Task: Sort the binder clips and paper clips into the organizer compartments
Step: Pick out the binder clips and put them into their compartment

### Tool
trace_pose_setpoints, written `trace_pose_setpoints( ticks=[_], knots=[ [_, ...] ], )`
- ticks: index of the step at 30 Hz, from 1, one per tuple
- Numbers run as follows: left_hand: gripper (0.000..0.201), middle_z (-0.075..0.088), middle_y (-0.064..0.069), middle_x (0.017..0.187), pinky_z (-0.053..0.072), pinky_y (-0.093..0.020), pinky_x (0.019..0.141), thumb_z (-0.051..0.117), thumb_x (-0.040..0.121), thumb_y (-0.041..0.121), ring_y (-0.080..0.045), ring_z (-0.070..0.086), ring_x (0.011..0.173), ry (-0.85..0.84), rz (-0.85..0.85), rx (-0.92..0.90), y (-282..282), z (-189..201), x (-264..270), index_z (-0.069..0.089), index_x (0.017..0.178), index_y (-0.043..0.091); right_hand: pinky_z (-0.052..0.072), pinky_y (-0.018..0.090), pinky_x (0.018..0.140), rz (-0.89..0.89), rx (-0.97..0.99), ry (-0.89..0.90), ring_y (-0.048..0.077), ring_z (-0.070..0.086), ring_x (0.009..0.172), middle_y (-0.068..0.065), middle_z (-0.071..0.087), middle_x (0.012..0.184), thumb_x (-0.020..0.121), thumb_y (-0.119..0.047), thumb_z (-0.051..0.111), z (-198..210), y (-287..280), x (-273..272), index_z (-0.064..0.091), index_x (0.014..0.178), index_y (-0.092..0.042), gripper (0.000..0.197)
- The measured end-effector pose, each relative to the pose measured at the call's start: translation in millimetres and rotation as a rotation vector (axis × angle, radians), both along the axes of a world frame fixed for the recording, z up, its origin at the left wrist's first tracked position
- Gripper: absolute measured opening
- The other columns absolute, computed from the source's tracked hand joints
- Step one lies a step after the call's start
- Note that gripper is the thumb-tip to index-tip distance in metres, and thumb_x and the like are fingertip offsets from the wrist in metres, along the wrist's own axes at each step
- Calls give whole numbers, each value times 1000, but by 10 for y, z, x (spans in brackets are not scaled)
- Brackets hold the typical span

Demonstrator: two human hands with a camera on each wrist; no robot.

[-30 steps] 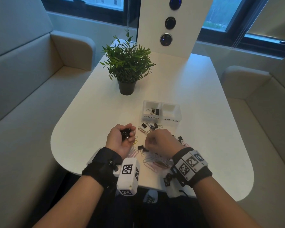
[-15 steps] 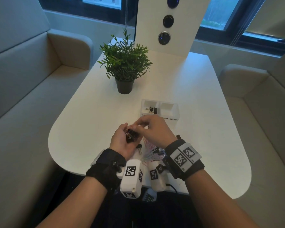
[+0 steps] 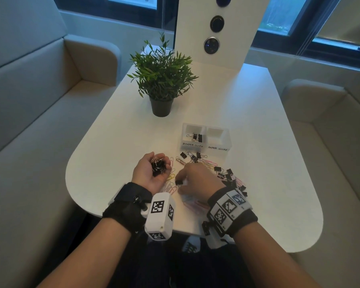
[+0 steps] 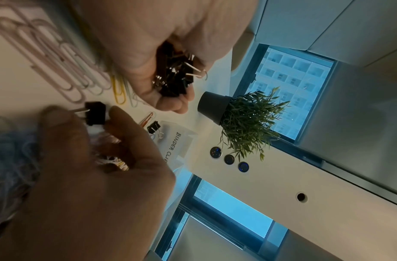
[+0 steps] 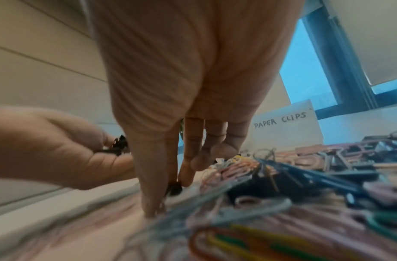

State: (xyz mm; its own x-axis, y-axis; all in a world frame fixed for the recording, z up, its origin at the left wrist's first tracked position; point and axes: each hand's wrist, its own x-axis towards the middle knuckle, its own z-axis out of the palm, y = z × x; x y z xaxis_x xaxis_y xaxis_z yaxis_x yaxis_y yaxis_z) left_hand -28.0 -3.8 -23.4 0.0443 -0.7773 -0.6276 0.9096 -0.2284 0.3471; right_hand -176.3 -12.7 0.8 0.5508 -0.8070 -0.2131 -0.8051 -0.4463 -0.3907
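A heap of black binder clips (image 3: 158, 165) is cupped in the upturned left hand (image 3: 149, 172). A single binder clip (image 4: 95, 113) is pinched between thumb and forefinger of the right hand (image 3: 197, 179), low over the counter (image 3: 104, 159). Beyond both hands the organizer (image 3: 205, 142) is seen; loose paper clips (image 3: 170, 189) are scattered between and beneath them.

I count one clear plastic two-compartment organizer (image 3: 204, 145) on the one white rounded table (image 3: 247, 142), with two small black binder clips (image 3: 196, 137) in the compartment labelled BINDER CLIPS and one potted green plant (image 3: 161, 80) beyond it. My cupped left hand (image 3: 149, 173) holds a black cluster of binder clips (image 3: 158, 166) too tangled to count, and my right hand (image 3: 197, 180) pinches one single black binder clip (image 4: 94, 113). The loose coloured wire paper clips (image 3: 170, 187) and the scattered black binder clips on the table (image 3: 229, 176) overlap too much for a count.
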Motion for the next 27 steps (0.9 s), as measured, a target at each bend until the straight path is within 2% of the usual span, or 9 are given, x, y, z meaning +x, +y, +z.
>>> trace_pose_setpoints(
  ticks=[4, 8, 12, 16, 18, 20, 21, 24, 27],
  knots=[
    [29, 53, -13, 72, 50, -21, 48, 42, 96, 22, -19, 52, 64, -28, 0, 3, 1, -16, -18, 54, 77, 3, 51, 28, 79, -25, -7, 10, 14, 58, 85, -2, 66, 96, 78, -19, 73, -50, -40, 42, 71, 96, -19, 19],
    [28, 55, -15, 73, 54, -23, 50, 45, 95, 20, -21, 56, 67, -27, 8, -5, 3, -12, -38, 55, 76, 2, 56, 32, 80, -99, 8, -117, 12, 64, 80, -3, 70, 88, 77, -16, 72, -74, -107, -1, 69, 89, -18, 13],
    [24, 55, -17, 81, 58, -28, 60, 48, 94, 18, -26, 59, 77, -10, 29, -11, 3, -7, -44, 56, 80, 0, 47, 9, 69, -286, -97, -406, -1, 59, 71, -5, 70, 80, 80, -17, 72, 74, -174, -78, 72, 89, -16, 9],
    [19, 59, -21, 91, 59, -33, 65, 48, 94, 16, -27, 59, 83, 1, 1, -25, -36, -52, -95, 56, 90, 0, 45, 3, 65, -290, -58, -565, 0, 62, 70, -3, 71, 80, 77, -18, 75, 226, -193, 35, 74, 89, -14, 13],
    [16, 63, -22, 97, 59, -36, 69, 47, 94, 16, -25, 61, 86, 60, -11, -48, -57, -55, -126, 55, 93, 2, 43, 0, 65, -223, -48, -530, 1, 62, 73, -1, 73, 88, 79, -20, 73, 249, -196, 115, 74, 97, -14, 18],
    [18, 63, -17, 81, 59, -34, 68, 45, 95, 16, -22, 60, 79, 128, -14, -36, -51, -13, -134, 53, 86, 3, 41, 1, 69, -214, -103, -461, 5, 62, 82, -1, 71, 100, 85, -23, 68, 247, -235, 146, 71, 109, -16, 25],
    [21, 60, -15, 78, 58, -30, 64, 44, 96, 17, -22, 59, 75, 142, -25, -18, -42, 11, -127, 53, 84, 3, 41, 4, 75, -232, -139, -426, 9, 62, 89, 0, 70, 106, 87, -23, 64, 240, -267, 143, 69, 112, -15, 26],
    [29, 56, -16, 84, 50, -22, 55, 41, 97, 19, -21, 57, 72, 108, -69, 22, -9, 70, -85, 54, 78, 1, 42, 26, 97, -232, -161, -239, 17, 58, 110, 4, 64, 122, 92, -14, 55, 153, -398, 126, 67, 117, -13, 28],
    [31, 54, -15, 84, 44, -24, 63, 40, 97, 19, -21, 54, 71, 93, -53, 37, 4, 96, -48, 53, 75, 2, 46, 33, 100, -116, -153, 5, 21, 58, 112, 4, 63, 122, 93, -14, 52, -36, -503, 176, 67, 116, -17, 27]
  ],
)
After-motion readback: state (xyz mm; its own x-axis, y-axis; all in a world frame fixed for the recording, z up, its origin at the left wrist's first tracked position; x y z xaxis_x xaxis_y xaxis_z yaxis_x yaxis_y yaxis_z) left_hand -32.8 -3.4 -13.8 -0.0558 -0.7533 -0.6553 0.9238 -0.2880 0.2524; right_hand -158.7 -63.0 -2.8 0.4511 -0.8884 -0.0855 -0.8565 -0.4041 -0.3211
